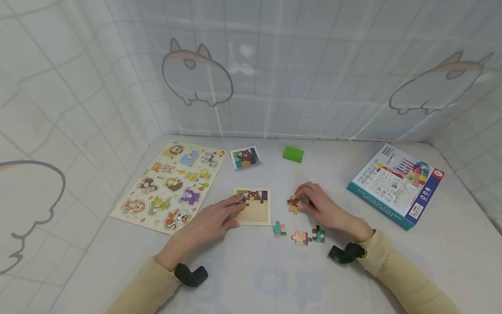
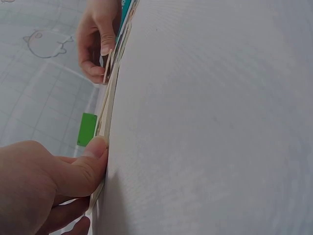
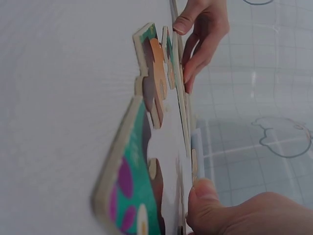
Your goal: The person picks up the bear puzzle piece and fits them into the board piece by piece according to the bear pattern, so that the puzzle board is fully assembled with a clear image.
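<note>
My left hand holds the left side of a small wooden puzzle tray, thumb at its near edge and fingers over its upper left. Joined bear pieces fill the tray's upper part; bare wood shows below. To the tray's right, my right hand pinches a brown and orange puzzle piece, which looks tilted off the table in the left wrist view. Loose on the table nearer me lie a teal piece, a peach-coloured piece and a dark green piece with purple spots.
An animal puzzle board lies at the left. Behind the tray are a bear picture card and a green block. A boxed toy set lies at the right. Patterned walls close off the back and sides.
</note>
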Demonstrator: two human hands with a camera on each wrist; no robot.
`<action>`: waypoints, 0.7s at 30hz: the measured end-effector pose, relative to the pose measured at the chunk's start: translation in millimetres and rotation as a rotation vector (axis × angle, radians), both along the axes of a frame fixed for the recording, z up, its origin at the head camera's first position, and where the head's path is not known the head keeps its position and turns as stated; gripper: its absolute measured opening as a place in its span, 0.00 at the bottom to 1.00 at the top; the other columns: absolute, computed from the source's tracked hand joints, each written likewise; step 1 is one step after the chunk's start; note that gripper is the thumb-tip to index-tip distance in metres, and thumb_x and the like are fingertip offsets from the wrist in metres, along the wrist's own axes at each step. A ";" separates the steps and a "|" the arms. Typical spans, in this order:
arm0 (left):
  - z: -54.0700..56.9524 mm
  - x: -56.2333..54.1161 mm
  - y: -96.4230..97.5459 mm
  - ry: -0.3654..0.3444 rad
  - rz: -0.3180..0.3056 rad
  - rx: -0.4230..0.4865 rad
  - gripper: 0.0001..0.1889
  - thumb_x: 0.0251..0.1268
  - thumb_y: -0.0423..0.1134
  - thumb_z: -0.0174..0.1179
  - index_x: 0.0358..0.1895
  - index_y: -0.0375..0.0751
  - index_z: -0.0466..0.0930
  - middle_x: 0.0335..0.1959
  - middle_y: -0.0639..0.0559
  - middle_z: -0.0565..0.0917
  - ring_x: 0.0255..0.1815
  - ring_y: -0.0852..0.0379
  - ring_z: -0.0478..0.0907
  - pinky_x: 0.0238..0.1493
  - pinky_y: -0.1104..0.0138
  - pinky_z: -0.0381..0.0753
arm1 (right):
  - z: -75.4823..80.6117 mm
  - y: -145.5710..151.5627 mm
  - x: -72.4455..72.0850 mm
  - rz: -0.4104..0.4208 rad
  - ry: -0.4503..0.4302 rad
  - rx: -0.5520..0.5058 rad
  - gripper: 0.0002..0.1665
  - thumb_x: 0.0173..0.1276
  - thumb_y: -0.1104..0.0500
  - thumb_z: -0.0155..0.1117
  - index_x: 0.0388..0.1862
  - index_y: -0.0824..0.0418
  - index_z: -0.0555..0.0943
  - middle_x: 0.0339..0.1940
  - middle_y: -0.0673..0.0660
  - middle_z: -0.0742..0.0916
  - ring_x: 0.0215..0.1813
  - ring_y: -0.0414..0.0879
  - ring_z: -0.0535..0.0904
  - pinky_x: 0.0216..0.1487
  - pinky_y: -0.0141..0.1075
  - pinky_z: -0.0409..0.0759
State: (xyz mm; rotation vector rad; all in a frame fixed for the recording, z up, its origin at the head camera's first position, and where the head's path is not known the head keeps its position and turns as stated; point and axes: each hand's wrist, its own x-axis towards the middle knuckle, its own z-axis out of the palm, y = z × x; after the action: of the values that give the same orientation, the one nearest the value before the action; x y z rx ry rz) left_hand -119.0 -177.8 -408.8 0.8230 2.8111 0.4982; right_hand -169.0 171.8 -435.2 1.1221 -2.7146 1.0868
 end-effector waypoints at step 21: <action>1.3 -0.1 2.6 0.000 0.010 0.000 0.28 0.72 0.47 0.60 0.72 0.44 0.70 0.79 0.52 0.62 0.78 0.48 0.61 0.75 0.52 0.66 | 4.0 -1.1 0.7 -0.040 -0.064 0.030 0.12 0.72 0.64 0.63 0.52 0.61 0.75 0.54 0.53 0.79 0.59 0.49 0.71 0.63 0.47 0.73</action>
State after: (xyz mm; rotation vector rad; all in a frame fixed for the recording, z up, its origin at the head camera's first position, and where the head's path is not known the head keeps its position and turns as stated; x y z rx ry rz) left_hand -119.1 -175.2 -407.5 0.8097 2.8164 0.5001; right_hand -168.3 170.7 -431.2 1.0504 -2.7976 1.0994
